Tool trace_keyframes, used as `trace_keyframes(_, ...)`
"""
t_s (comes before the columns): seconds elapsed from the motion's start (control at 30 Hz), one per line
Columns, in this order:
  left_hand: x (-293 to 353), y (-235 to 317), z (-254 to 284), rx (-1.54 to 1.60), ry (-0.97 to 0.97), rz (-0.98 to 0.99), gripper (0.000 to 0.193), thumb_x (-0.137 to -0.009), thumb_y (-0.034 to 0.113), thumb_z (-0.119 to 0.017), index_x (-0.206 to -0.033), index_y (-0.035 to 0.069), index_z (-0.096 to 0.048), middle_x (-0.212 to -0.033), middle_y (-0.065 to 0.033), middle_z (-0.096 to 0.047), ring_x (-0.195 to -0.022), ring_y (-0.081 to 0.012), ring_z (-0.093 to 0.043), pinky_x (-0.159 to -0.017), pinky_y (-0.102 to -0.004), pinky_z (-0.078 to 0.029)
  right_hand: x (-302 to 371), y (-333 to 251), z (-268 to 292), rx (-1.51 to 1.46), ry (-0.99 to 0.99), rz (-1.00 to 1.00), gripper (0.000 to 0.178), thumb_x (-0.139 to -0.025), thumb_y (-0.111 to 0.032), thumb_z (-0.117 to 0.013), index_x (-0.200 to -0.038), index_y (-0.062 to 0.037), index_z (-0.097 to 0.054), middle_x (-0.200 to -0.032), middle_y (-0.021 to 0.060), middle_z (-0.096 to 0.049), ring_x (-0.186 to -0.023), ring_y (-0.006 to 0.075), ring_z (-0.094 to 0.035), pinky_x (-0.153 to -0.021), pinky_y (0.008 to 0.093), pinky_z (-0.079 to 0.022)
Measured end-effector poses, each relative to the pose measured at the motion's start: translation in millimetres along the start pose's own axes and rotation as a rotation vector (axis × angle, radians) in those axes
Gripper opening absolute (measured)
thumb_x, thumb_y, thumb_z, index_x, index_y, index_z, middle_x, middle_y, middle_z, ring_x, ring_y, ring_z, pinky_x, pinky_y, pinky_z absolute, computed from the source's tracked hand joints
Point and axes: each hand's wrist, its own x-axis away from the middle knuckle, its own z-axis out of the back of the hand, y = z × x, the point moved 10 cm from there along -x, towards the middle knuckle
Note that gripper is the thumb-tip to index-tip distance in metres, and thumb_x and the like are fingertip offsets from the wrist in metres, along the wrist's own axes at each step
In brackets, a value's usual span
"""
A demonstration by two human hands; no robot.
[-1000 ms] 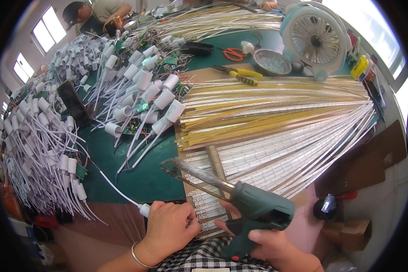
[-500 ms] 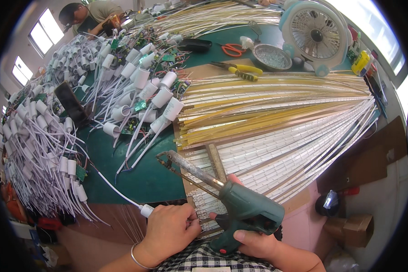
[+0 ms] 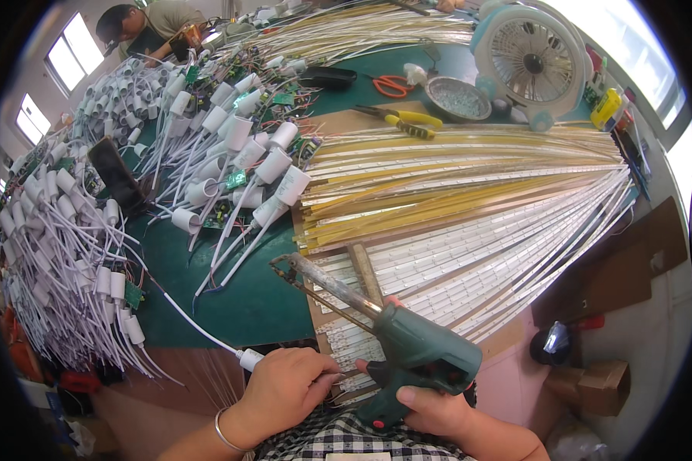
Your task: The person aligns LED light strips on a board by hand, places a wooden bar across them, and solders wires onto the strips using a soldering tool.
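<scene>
My right hand (image 3: 437,411) is wrapped round the handle of a dark green soldering gun (image 3: 427,346). Its long metal barrel slants up and left over the LED strips. Close to its left, my left hand (image 3: 288,384) is closed, thumb and fingers pinched together. A white cylindrical cap (image 3: 250,359) sticks out of its far side, with a white cable (image 3: 200,327) running up to the left. The pinching fingertips meet by the lower ends of the white LED strips (image 3: 430,269); what thin piece lies between them is too small to make out.
White caps with cables and circuit boards (image 3: 61,253) heap the left side. A dark phone-like slab (image 3: 115,175) lies among them. Yellow-handled pliers (image 3: 411,121), orange scissors (image 3: 392,85), a metal bowl (image 3: 457,98) and a fan (image 3: 534,61) stand farther back. A person (image 3: 150,31) works at the far left.
My left hand's fingers have shifted slightly, the index finger reaching out more over the thumb. The soldering gun has barely moved. The whole view has slid a little.
</scene>
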Motion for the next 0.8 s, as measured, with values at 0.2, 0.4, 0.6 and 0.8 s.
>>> trace_keyframes(0.2,1,-7,-4,-0.019,0.066,0.120,0.010,-0.074,0.012,-0.068,-0.080,0.010,-0.060,-0.068,-0.0041,-0.058,-0.064,-0.0247,-0.059,-0.059,-0.0370,-0.041,5,-5,-3,-0.013,0.066,-0.018,0.079,-0.082,-0.008,-0.064,-0.148,-0.0016,-0.021,-0.148,0.0136,-0.031,-0.132,0.0235,-0.041,-0.105,0.0399,-0.040)
trace_keyframes(0.4,0,-6,-3,-0.049,0.115,0.105,0.011,-0.072,0.012,-0.068,-0.076,0.011,-0.058,-0.064,-0.0023,-0.056,-0.059,-0.0234,-0.057,-0.057,-0.0364,-0.040,81,-14,34,0.130,0.300,-0.311,0.075,-0.081,-0.033,-0.072,-0.137,-0.0003,-0.035,-0.119,0.0168,-0.054,-0.103,0.0292,-0.060,-0.091,0.0491,-0.049)
trace_keyframes(0.6,-1,7,2,-0.163,0.161,-0.009,0.012,-0.069,0.009,-0.070,-0.072,0.010,-0.059,-0.061,-0.0023,-0.055,-0.055,-0.0232,-0.054,-0.056,-0.0354,-0.039,122,-26,64,0.624,0.319,0.112,0.042,-0.085,-0.020,-0.070,-0.118,-0.0007,-0.052,-0.104,0.0115,-0.059,-0.092,0.0224,-0.058,-0.083,0.0346,-0.047)
trace_keyframes(0.8,-3,13,4,-0.197,0.177,-0.034,0.013,-0.067,0.008,-0.069,-0.071,0.010,-0.057,-0.060,-0.0022,-0.054,-0.053,-0.0228,-0.053,-0.054,-0.0354,-0.037,123,-25,53,1.114,0.225,0.140,0.036,-0.083,-0.017,-0.072,-0.111,-0.0009,-0.057,-0.106,0.0133,-0.058,-0.095,0.0264,-0.057,-0.085,0.0361,-0.045)
